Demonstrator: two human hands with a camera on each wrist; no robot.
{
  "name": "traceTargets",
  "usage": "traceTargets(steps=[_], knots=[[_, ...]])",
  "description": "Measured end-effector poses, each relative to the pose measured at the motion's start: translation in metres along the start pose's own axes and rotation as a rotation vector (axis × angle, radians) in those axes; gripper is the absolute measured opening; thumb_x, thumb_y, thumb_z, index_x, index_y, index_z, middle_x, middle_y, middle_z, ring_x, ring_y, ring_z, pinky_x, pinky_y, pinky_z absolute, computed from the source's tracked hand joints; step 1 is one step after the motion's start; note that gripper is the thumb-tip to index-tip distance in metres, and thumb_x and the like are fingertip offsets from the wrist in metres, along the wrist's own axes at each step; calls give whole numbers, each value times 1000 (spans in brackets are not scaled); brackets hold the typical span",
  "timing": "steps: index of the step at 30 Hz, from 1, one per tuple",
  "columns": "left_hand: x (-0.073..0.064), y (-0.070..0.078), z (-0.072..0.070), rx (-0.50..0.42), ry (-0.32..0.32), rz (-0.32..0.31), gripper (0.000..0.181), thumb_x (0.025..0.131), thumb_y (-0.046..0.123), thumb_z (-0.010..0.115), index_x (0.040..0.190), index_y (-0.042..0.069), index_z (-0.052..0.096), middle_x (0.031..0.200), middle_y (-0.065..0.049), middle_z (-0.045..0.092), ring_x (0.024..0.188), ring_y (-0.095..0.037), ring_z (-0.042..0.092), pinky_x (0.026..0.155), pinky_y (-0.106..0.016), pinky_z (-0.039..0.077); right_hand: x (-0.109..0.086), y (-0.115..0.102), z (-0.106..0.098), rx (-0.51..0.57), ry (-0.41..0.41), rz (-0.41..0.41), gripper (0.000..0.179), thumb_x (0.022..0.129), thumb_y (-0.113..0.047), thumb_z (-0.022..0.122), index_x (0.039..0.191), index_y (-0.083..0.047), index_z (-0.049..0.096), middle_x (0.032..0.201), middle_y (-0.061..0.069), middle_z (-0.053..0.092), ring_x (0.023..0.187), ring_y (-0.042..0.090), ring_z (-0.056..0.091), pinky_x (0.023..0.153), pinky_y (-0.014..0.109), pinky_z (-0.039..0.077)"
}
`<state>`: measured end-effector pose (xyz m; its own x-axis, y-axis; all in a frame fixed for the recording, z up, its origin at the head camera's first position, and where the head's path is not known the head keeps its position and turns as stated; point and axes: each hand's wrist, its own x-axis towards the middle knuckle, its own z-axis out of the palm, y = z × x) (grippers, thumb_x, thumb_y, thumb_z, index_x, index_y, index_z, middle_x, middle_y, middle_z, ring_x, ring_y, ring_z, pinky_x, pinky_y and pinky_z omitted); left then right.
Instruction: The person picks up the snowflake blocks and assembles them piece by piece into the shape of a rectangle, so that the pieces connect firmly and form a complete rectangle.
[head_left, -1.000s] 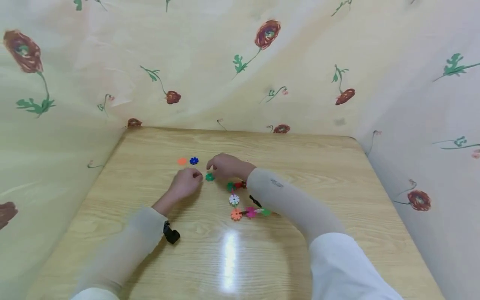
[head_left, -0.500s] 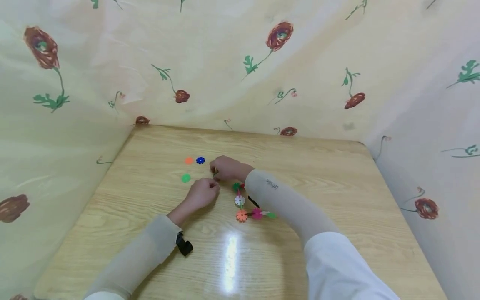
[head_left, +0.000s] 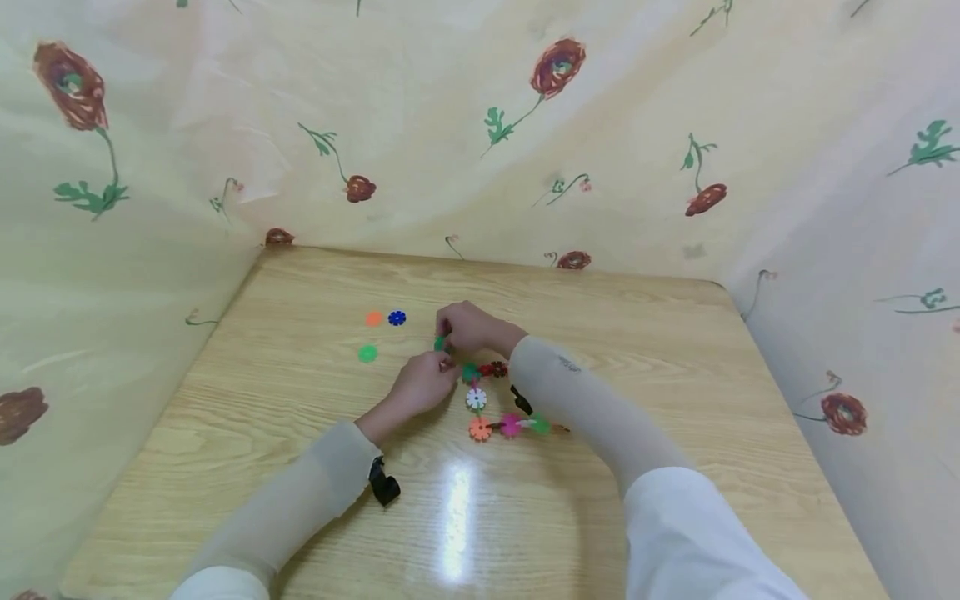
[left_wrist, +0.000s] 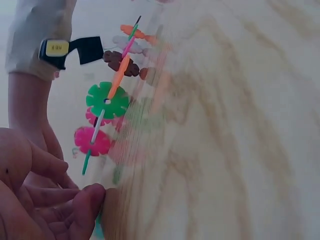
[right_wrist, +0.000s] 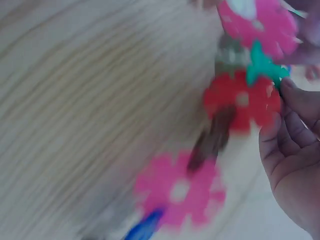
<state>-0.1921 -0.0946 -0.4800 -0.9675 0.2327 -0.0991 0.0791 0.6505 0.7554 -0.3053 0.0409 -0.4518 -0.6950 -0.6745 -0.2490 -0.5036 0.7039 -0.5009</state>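
Note:
In the head view my right hand (head_left: pixel 468 327) pinches a green snowflake disc (head_left: pixel 439 342). Just in front of it my left hand (head_left: pixel 426 383) has thumb and finger pinched together, right against that disc's lower edge. The left wrist view shows a teal-green piece (left_wrist: pixel 98 227) at my left thumb. A linked chain of snowflake discs stands beside both hands, with a dark green disc (head_left: pixel 470 372), a white one (head_left: pixel 476 398) and an orange one (head_left: pixel 480 429). Up close, the right wrist view has a red disc (right_wrist: pixel 242 100) and a pink disc (right_wrist: pixel 180 192) joined by a brown one.
Loose discs lie left of the hands: orange (head_left: pixel 373 318), blue (head_left: pixel 397 317) and light green (head_left: pixel 367 353). My right sleeve covers part of the chain. The wooden table (head_left: pixel 337 517) is bounded by flowered cloth (head_left: pixel 420 125) at the back and sides.
My left hand has moved right from beside the light green disc to the right hand. The right hand has picked the green disc off the table and shifted slightly right.

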Motion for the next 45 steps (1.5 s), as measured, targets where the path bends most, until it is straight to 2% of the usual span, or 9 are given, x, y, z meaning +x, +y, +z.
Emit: traceTargets(steps=[5, 9, 12, 16, 22, 27, 34, 40, 45], knots=[[9, 12, 4, 51, -12, -54, 42, 101, 26, 58, 135, 1, 59, 121, -16, 68, 85, -27, 67, 76, -40, 57, -50, 35, -27, 145, 147, 53, 17, 95, -7, 65, 111, -4, 70, 100, 5, 70, 88, 20, 64, 82, 35, 56], [16, 14, 5, -6, -58, -128, 40, 102, 26, 58, 134, 2, 59, 122, -14, 67, 83, -26, 67, 71, -38, 58, -100, 67, -36, 205, 213, 123, 10, 97, -10, 64, 103, -6, 71, 94, 5, 69, 82, 21, 62, 76, 36, 55], [22, 12, 4, -100, -115, -181, 34, 103, 26, 57, 127, 3, 64, 101, -11, 70, 68, -22, 65, 58, -33, 56, -131, 87, -32, 236, 243, 179, 6, 97, -11, 66, 94, -8, 71, 89, 5, 67, 78, 20, 59, 70, 34, 52], [28, 13, 0, -121, -153, -186, 29, 104, 27, 57, 119, 4, 68, 80, -7, 69, 62, -19, 63, 54, -29, 54, -156, 105, -22, 311, 271, 249, 9, 98, -12, 66, 96, -5, 71, 84, 7, 68, 73, 20, 59, 63, 32, 50], [34, 24, -4, 55, -162, -101, 31, 104, 29, 55, 115, 4, 70, 78, -4, 65, 56, -16, 56, 49, -28, 47, -167, 111, -11, 546, 316, 343, 21, 98, -6, 64, 114, 7, 68, 86, 14, 70, 69, 20, 66, 61, 30, 56], [40, 34, 4, 200, -173, -54, 31, 105, 33, 54, 106, 6, 70, 78, -5, 64, 58, -17, 54, 52, -29, 44, -171, 112, -2, 714, 308, 416, 24, 98, -3, 63, 119, 9, 65, 89, 17, 70, 69, 19, 66, 62, 28, 58], [46, 59, 31, 553, -266, 114, 44, 101, 58, 50, 107, 17, 63, 113, -9, 55, 100, -28, 51, 78, -45, 46, -178, 120, 11, 794, 312, 450, 24, 96, -3, 65, 118, 8, 65, 84, 15, 71, 67, 18, 66, 61, 30, 58], [54, 75, 54, 600, -257, 260, 56, 99, 53, 58, 138, 14, 59, 131, -10, 56, 117, -30, 52, 92, -49, 48, -180, 118, 11, 815, 331, 436, 23, 97, -5, 65, 117, 7, 65, 86, 15, 72, 68, 18, 67, 60, 29, 58], [57, 79, 66, 599, -244, 280, 52, 98, 48, 63, 134, 11, 62, 118, -7, 60, 103, -24, 56, 81, -40, 53, -182, 118, 15, 835, 324, 427, 24, 98, -7, 65, 118, 6, 66, 89, 15, 73, 68, 19, 68, 59, 29, 58]])
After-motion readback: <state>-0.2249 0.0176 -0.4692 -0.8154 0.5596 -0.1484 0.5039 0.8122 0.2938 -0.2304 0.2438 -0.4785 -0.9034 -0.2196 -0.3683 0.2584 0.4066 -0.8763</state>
